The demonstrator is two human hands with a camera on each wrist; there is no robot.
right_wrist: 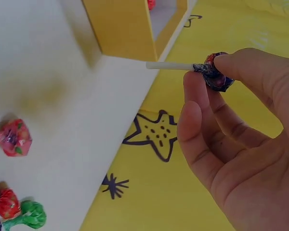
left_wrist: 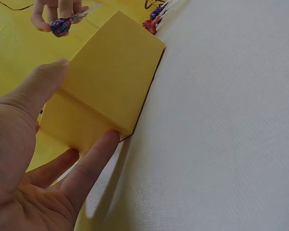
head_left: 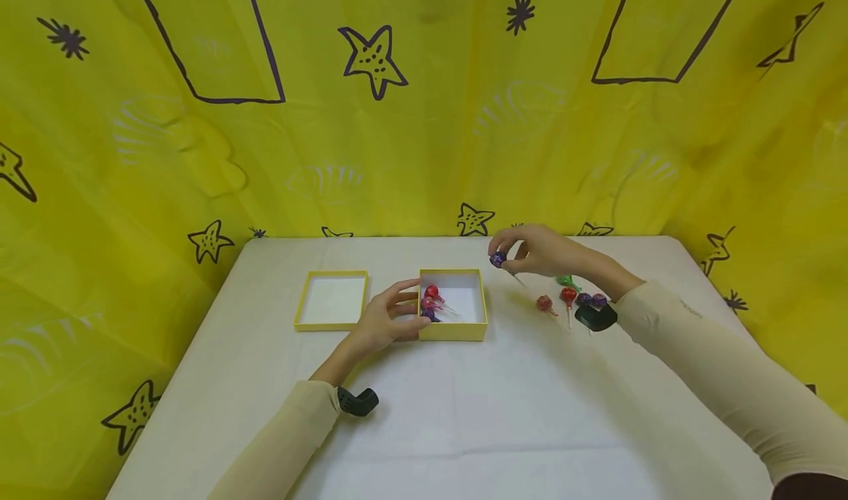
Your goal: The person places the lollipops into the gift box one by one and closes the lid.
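My right hand (head_left: 539, 251) pinches a purple-wrapped lollipop (right_wrist: 218, 72) by its wrapped head, between thumb and fingers. Its white stick points away from the palm, and the lollipop is in the air to the right of an open yellow box (head_left: 453, 331). With thumb at the front and fingers along the left side, my left hand (head_left: 387, 319) grips that box by its near left corner. Inside the box, red, pink and purple lollipops (head_left: 433, 301) lie against the left wall.
A yellow-edged lid (head_left: 330, 325) lies inner side up, left of the box. Several more lollipops, among them a red one (head_left: 568, 295), an orange-red one (head_left: 544, 303) and a green one (right_wrist: 32, 214), lie on the white tablecloth to the right. A yellow patterned curtain (head_left: 424, 139) surrounds the table.
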